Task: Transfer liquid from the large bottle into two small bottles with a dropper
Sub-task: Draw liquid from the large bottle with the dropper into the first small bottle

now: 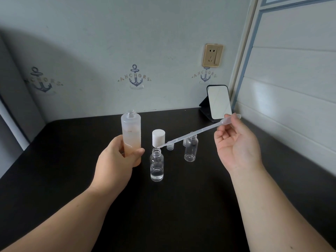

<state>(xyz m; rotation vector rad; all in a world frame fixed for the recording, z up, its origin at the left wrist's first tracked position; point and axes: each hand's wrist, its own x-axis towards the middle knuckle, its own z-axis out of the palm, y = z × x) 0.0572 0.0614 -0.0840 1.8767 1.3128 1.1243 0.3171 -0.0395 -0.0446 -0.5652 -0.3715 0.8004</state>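
In the head view I see the left hand (pixel 116 157) with its grip wrapped around the lower part of the large bottle (pixel 131 135), which stands upright on the dark worktop (pixel 54 160) with no cap on. The right hand (pixel 236 144) pinches the bulb end of the dropper (pixel 196 131) between thumb and fingers. The dropper slants down to the left, and its tip is just above the open mouth of the near small bottle (pixel 157 165). This bottle holds some clear liquid at the bottom. The second small bottle (pixel 190 150) stands to the right, apart from the first; it looks empty, but I cannot tell for sure. A white cap (pixel 158 137) stands behind the near bottle, and a small clear cap (pixel 170 145) is beside it. A mirror (pixel 219 101) leans at the back right corner.
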